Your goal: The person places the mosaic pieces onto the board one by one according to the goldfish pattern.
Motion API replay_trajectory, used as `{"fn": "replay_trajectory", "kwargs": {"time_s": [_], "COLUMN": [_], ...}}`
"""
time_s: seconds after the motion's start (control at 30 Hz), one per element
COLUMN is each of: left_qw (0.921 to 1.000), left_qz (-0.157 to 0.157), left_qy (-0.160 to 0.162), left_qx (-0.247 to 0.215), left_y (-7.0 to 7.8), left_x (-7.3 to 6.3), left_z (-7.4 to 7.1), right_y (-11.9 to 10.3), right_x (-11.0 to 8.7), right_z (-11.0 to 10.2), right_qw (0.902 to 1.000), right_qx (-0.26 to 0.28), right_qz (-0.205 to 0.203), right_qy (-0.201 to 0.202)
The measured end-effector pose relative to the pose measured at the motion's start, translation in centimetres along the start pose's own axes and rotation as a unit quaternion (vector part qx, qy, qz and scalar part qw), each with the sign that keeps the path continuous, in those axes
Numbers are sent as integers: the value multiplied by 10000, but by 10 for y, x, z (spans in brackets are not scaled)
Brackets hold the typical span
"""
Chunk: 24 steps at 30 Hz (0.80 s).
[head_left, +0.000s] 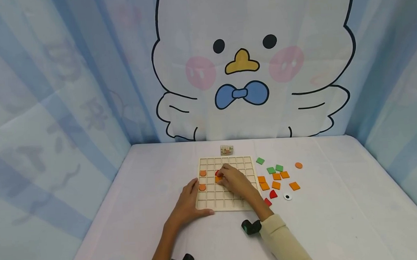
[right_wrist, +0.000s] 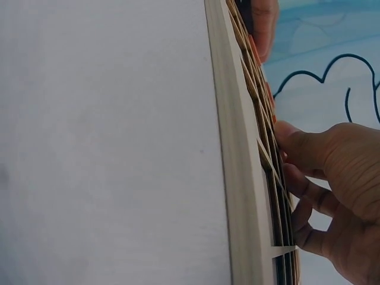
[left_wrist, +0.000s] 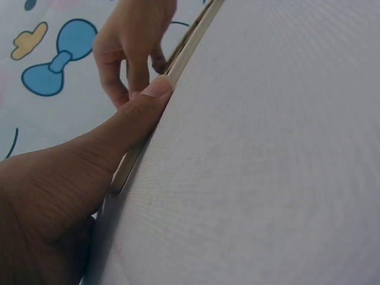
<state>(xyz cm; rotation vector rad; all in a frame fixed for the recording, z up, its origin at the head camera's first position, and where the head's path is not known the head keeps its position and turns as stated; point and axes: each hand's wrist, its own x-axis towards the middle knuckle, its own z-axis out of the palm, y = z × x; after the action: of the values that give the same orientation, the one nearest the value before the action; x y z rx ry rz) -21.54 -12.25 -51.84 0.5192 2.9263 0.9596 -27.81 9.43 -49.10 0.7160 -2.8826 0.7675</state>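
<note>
A pale wooden grid board (head_left: 232, 203) lies on the table. My left hand (head_left: 188, 204) rests around its front left corner, fingers along the left side and straight thumb against the front edge. My right hand (head_left: 236, 180) reaches over the board with bent fingers. Its fingertips pinch a red piece (head_left: 217, 172), partly hidden by them, low over the cells. An orange square (head_left: 218, 179) sits in a cell just below, beside the thumb. Two orange discs, the upper disc (head_left: 203, 173) and the lower disc (head_left: 202, 187), lie in cells near the left side.
Right of the board lie several orange squares (head_left: 276, 185), green pieces (head_left: 271, 170), red pieces (head_left: 273, 194), an orange disc (head_left: 299, 165) and a white eye disc (head_left: 287, 196). A small patterned card (head_left: 227, 150) lies behind the board. Curtains (head_left: 88, 92) enclose the table.
</note>
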Motion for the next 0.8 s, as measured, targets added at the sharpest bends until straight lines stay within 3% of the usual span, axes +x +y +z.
{"fn": "replay_trajectory", "kwargs": {"time_s": [0.8], "left_qw": [10000], "left_qz": [-8], "left_qy": [10], "left_qx": [64], "left_y": [0], "left_x": [1], "left_z": [0], "right_y": [-5], "right_x": [-1], "right_z": [-9], "right_qw": [9993], "right_qx": [184], "right_qz": [317], "right_qy": [-83]}}
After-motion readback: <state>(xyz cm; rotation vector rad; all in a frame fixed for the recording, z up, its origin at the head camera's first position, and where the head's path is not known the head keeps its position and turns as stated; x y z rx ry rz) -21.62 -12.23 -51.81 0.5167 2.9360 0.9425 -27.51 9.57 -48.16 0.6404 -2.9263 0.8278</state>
